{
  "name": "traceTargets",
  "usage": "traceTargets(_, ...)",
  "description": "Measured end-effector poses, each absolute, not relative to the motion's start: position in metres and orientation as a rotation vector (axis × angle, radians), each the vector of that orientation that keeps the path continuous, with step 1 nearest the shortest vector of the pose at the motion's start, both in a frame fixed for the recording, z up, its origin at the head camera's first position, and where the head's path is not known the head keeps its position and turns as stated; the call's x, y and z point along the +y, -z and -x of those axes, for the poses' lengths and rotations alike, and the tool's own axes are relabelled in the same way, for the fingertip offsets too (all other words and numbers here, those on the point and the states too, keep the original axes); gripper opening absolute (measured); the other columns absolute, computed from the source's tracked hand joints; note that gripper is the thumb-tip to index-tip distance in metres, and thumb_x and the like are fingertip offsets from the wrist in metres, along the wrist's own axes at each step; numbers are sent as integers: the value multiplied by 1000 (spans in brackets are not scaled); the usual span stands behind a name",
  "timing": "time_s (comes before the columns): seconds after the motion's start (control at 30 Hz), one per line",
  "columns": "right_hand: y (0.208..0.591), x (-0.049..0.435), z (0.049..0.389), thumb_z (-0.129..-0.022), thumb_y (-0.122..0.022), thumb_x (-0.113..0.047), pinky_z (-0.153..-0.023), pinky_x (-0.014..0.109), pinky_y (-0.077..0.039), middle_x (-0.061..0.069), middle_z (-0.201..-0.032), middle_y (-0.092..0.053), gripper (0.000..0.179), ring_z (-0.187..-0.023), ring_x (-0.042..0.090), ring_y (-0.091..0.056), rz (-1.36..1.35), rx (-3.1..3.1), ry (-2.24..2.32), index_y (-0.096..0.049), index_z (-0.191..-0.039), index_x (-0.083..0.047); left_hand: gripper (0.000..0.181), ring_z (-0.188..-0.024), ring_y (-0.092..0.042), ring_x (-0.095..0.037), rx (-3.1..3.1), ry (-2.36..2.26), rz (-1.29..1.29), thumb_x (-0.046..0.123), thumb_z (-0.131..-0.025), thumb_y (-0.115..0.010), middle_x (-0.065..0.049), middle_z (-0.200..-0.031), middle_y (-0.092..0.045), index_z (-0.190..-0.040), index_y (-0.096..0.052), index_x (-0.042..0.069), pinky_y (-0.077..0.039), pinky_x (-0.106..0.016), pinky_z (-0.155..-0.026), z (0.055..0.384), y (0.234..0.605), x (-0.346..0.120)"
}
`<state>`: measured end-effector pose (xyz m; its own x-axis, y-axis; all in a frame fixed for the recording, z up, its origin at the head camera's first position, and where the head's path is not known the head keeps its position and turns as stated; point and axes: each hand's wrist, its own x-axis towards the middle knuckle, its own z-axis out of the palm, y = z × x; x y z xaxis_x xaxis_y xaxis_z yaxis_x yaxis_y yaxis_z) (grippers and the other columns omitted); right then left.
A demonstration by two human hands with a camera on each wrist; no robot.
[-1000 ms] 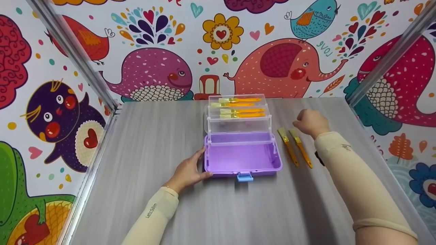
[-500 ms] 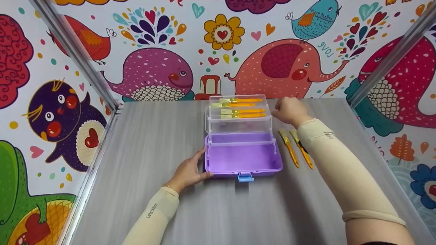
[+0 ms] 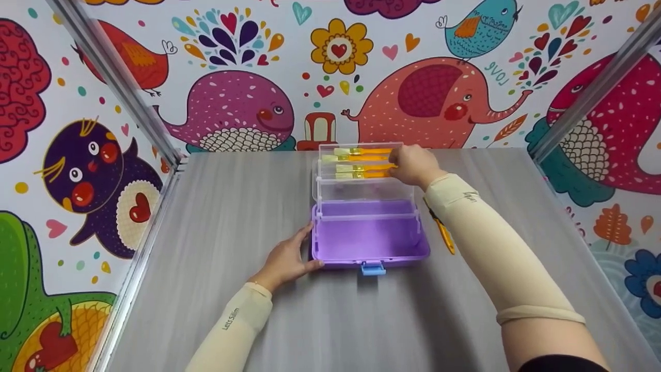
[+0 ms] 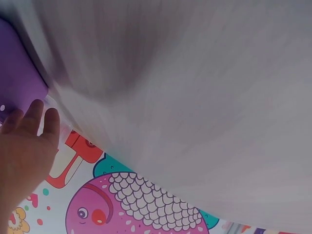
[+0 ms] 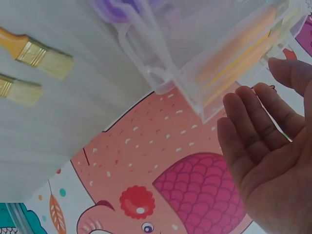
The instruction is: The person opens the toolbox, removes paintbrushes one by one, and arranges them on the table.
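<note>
1. Your right hand (image 3: 414, 164) has moved left, reaching the paintbrushes (image 3: 373, 168) in the clear trays (image 3: 327, 169).
2. Its fingers look uncurled, the paintbrushes seemingly within grasp.
3. Your left hand (image 3: 285, 262), loose, touches the purple toolbox (image 3: 369, 240).

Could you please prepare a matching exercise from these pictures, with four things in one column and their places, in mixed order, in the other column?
Things:
1. Small light-blue plastic latch
2. Left hand
3. Right hand
4. Two loose brushes with gold-coloured bands and pale bristles

Places:
A. At the right end of the clear plastic upper section
B. On the grey table, to the right of the box
C. At the front of the purple plastic box
D. At the left side of the box

Pairs: 1-C, 2-D, 3-A, 4-B
</note>
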<state>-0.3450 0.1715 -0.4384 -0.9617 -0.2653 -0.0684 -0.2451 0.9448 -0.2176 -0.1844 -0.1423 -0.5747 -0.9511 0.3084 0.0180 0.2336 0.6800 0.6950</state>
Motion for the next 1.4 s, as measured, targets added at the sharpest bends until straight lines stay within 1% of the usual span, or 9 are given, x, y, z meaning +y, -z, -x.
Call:
traceTargets(0.33, 453, 158, 355, -88, -71, -12, -92, 49, -52, 12, -104, -73, 22, -92, 31, -65, 453, 2999, 349, -76, -108, -5, 101, -128, -51, -40, 2782, -1133, -455, 45, -74, -82, -19, -145, -51, -156, -34, 11, -40, -51, -106, 185, 576, -143)
traceTargets(0.47, 457, 158, 358, -89, -71, -12, -91, 49, -52, 10, -101, -73, 18, -93, 31, -66, 489, 2981, 363, -78, -104, -6, 101, -129, -50, -38, 2782, -1123, -447, 45, -75, -82, -17, -146, -49, -157, -33, 12, -39, -50, -108, 185, 576, -143)
traceTargets(0.6, 460, 159, 361, -90, -72, -13, -94, 48, -51, 9, -102, -73, 15, -96, 29, -64, 482, 2952, 402, -79, -102, -8, 101, -130, -49, -38, 2780, -1111, -436, 46, -75, -81, -16, -147, -49, -157, -32, 13, -39, -49, -108, 185, 575, -143)
traceTargets(0.8, 462, 162, 367, -90, -74, -13, -97, 46, -50, 9, -103, -73, 13, -97, 28, -63, 479, 2882, 441, -79, -101, -8, 102, -129, -50, -39, 2785, -1098, -437, 48, -74, -81, -18, -147, -48, -157, -31, 14, -39, -50, -107, 185, 575, -143)
traceTargets(0.97, 461, 164, 371, -89, -74, -9, -92, 44, -52, 9, -100, -73, 11, -93, 28, -61, 464, 2816, 509, -79, -99, -7, 102, -129, -50, -39, 2787, -1106, -453, 46, -75, -81, -17, -147, -49, -157, -31, 12, -39, -49, -107, 185, 575, -142)
traceTargets(1.13, 457, 165, 373, -87, -73, -3, -88, 42, -54, 11, -99, -73, 13, -91, 29, -60, 410, 2746, 573, -79, -99, -5, 101, -129, -50, -38, 2778, -1105, -445, 44, -75, -82, -15, -147, -49, -157, -32, 13, -39, -49, -107, 185, 574, -141)
traceTargets(1.33, 456, 163, 375, -88, -73, -2, -94, 43, -51, 11, -102, -72, 13, -95, 28, -60, 378, 2713, 603, -79, -98, -5, 101, -128, -51, -39, 2786, -1106, -453, 44, -75, -82, -16, -146, -50, -157, -32, 12, -40, -50, -107, 184, 573, -142)
traceTargets(1.4, 457, 163, 376, -87, -72, -1, -93, 43, -51, 11, -101, -72, 12, -95, 28, -60, 382, 2704, 613, -79, -96, -5, 101, -128, -51, -39, 2787, -1102, -450, 45, -75, -82, -16, -146, -50, -157, -32, 13, -40, -49, -107, 185, 573, -142)
